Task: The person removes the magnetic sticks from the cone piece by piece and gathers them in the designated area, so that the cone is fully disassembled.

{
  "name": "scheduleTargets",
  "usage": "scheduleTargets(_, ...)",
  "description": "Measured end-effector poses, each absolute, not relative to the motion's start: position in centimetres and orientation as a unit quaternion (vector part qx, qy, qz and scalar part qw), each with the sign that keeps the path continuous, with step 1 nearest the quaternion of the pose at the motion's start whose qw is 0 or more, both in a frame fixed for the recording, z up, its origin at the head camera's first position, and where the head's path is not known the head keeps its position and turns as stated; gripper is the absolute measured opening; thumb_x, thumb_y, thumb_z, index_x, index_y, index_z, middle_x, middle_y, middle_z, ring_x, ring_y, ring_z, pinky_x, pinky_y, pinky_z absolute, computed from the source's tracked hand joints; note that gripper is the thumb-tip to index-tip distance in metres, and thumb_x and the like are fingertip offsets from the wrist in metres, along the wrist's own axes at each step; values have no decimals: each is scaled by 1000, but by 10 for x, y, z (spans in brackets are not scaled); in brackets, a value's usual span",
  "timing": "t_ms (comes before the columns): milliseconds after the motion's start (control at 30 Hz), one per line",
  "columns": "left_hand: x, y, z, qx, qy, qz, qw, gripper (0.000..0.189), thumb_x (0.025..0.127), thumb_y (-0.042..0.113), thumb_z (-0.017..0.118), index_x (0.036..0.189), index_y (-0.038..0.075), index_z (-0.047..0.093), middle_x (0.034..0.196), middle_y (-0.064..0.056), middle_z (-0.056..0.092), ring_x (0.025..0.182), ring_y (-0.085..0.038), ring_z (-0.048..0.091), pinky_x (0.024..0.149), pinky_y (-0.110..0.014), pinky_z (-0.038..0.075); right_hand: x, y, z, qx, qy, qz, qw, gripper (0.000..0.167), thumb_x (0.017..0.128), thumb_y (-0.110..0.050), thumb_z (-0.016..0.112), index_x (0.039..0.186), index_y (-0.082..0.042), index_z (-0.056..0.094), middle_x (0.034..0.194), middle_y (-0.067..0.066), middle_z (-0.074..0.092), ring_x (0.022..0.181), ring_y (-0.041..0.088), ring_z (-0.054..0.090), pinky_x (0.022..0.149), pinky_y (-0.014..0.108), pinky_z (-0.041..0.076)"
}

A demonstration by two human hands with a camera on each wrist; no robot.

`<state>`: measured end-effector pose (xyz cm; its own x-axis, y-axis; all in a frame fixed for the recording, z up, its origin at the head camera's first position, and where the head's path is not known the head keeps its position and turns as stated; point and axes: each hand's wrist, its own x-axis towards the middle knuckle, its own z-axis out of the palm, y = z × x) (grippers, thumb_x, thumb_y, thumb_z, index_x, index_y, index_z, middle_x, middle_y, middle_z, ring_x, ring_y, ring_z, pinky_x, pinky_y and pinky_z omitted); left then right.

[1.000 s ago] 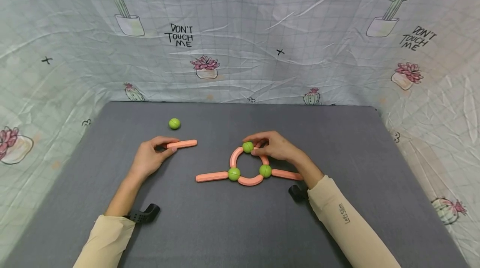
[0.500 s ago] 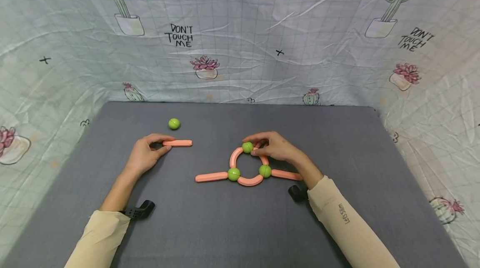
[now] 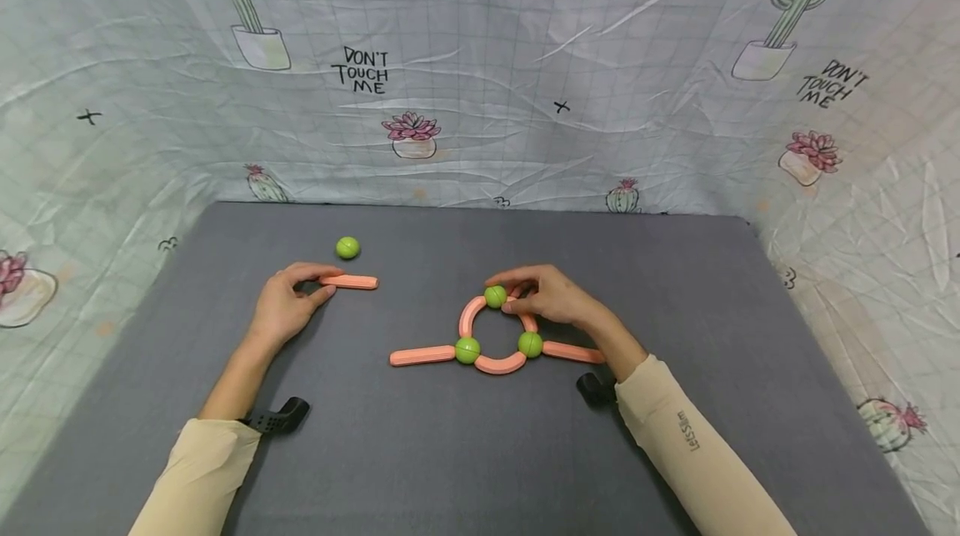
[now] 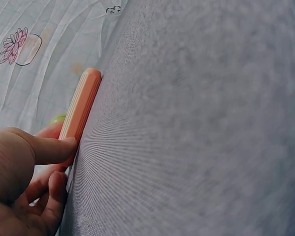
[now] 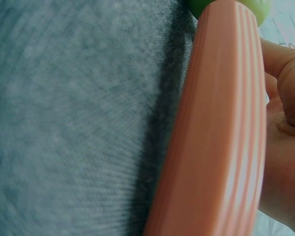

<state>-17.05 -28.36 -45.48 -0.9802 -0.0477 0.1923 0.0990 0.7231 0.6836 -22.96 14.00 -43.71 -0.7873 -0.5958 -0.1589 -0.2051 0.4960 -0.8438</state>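
My left hand (image 3: 288,301) pinches one end of a straight salmon-coloured ribbed rod (image 3: 356,282) between thumb and fingers. In the left wrist view that rod (image 4: 82,101) lies close along the grey surface. With thumb and forefinger, my right hand (image 3: 553,294) holds the green ball (image 3: 495,297) at the far side of a ring. Curved salmon rods (image 3: 501,364) and green balls make up this ring; my fingers partly cover its right curve. Straight rods stick out from the left ball (image 3: 467,350) and the right ball (image 3: 530,344). A straight rod (image 5: 211,123) fills the right wrist view.
A loose green ball (image 3: 347,247) lies just beyond my left hand. The grey table (image 3: 420,453) ends at a hanging cloth (image 3: 487,136) printed with cacti, at the back and both sides. Each wrist carries a black strap-on device (image 3: 283,417).
My left hand has moved left and slightly back with the straight rod, away from the ring. The right hand and the ring have stayed in place.
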Motion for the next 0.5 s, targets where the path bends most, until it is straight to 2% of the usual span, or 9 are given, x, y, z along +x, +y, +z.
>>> scheduleTargets(133,-168,-283,-455,-7,-922,-373,104,28,96,13,77,123,11,77,128,-19,69,108,-31,57,70,-13,36,-229,139,-438,-244,833,-445,220,42,94,-14,78,134,-23,72,108,7,73,90,20,65,77,31,52)
scheduleTargets(267,-169,-283,-454,-8,-923,-370,103,31,97,15,76,128,11,75,129,-19,69,106,-29,57,70,-14,36,-229,139,-437,-246,830,-451,219,42,94,-13,78,134,-22,72,108,7,73,90,20,65,77,31,52)
scheduleTargets(500,-171,-282,-456,-8,-922,-369,113,27,97,14,76,123,8,77,126,-20,70,103,-28,59,69,-11,37,-231,141,-438,-246,830,-449,219,42,94,-13,78,135,-22,72,108,7,73,90,20,65,77,31,51)
